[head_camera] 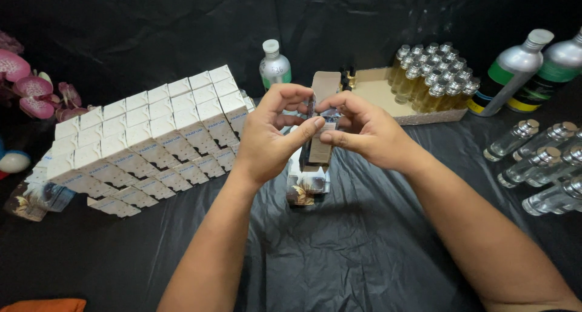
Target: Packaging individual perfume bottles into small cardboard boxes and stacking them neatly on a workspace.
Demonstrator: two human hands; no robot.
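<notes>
A small dark bottle [316, 147] stands upright at the centre of the table, held between both hands just above a short row of small white cartons [308, 181] lying on the black cloth [339, 251]. An open cardboard flap [326, 84] rises behind the bottle's top, so it appears to be going into, or sitting in, a narrow carton — the fingers hide the join. The left hand [270, 133] is clamped on the bottle's left side, thumb laid across its front, fingers curled over the top. The right hand [367, 130] is closed on the right side, its fingertips meeting the left's at the cap.

To the left, a big stack of white boxes [151, 136] leans in tight rows, with pink orchid blooms [33, 87] at the far left edge. Beyond the hands stand a white-capped plastic bottle [274, 66] and a cardboard tray [388, 97] packed at its right end with gold-filled vials [433, 72]. Two tall silver bottles [533, 69] lean at the far right, and clear glass vials [539, 163] lie on their sides nearer on the right.

The risk, as I judge it, is the grip — both hands crowd the cap, so a slip could drop the bottle onto the cartons below and dent them, or a forced flap could crease.
</notes>
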